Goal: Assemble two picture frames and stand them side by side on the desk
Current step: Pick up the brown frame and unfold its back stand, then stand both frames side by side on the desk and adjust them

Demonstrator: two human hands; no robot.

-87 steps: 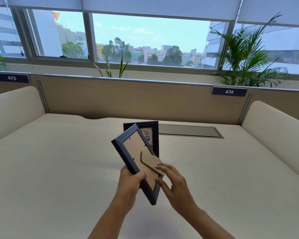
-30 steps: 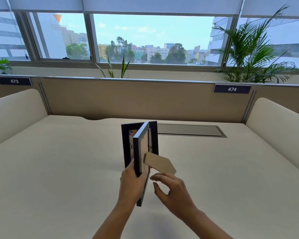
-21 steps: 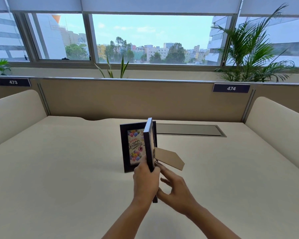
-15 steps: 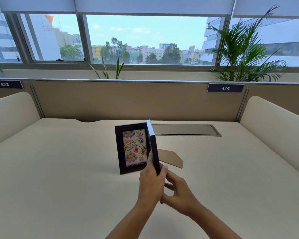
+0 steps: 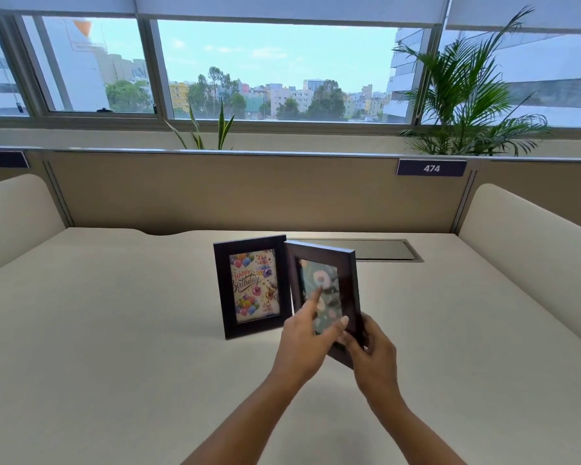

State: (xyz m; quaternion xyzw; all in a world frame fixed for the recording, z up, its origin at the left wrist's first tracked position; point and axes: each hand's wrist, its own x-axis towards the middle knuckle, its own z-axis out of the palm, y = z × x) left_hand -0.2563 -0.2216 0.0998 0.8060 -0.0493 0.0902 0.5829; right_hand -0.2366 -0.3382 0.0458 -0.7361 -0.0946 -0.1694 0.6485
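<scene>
Second frame [image 5: 329, 290] now turned face-forward, was edge-on; both hands grip it: left hand [image 5: 304, 344] front, right hand [image 5: 371, 350] lower corner. Beside standing birthday frame [image 5: 252, 285]; set-down on desk [image 5: 114, 347] pending.

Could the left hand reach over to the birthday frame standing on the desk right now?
Probably yes. The birthday frame stands just left of the left hand with bare desk between them. But that hand is busy holding the second frame with the right hand.

Two picture frames [image 5: 251, 286] [image 5: 326, 290], two hands [image 5: 304, 344] [image 5: 374, 355], two desk number plates [image 5: 431, 168] [image 5: 0, 159]
</scene>
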